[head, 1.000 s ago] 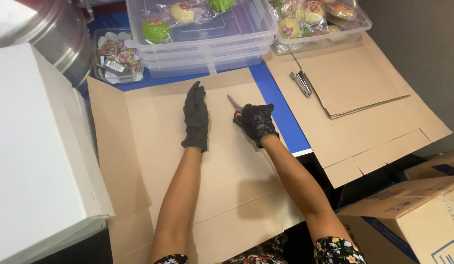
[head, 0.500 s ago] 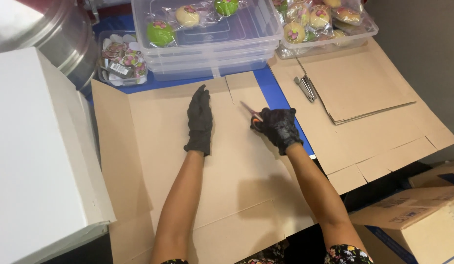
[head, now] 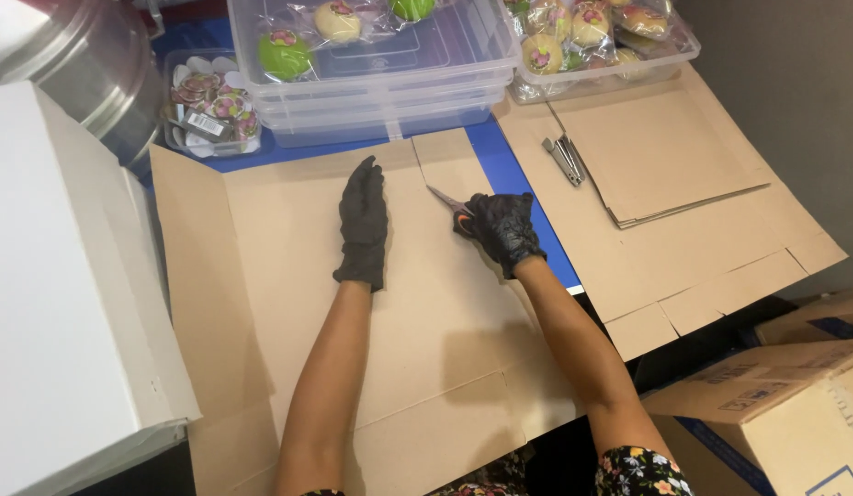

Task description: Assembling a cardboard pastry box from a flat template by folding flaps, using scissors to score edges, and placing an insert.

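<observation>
Head view: a flattened cardboard sheet [head: 389, 340] lies across the blue table [head: 523, 197]. The left hand [head: 362, 225], in a black glove, presses flat and open-palmed on the cardboard, fingers together and pointing away from the person. Just right of it, the right hand [head: 502, 230], also black-gloved, is closed around the orange handles of the scissors [head: 449, 204], whose blades rest at the cardboard's far right part, beside a narrow flap. Beyond the cardboard's far edge stand clear plastic bins [head: 380, 87] holding wrapped round pastries [head: 284, 55]. Right of the cardboard lies 1 more stack of flat cardboard [head: 670, 161] with a metal clip [head: 564, 158] on it.
</observation>
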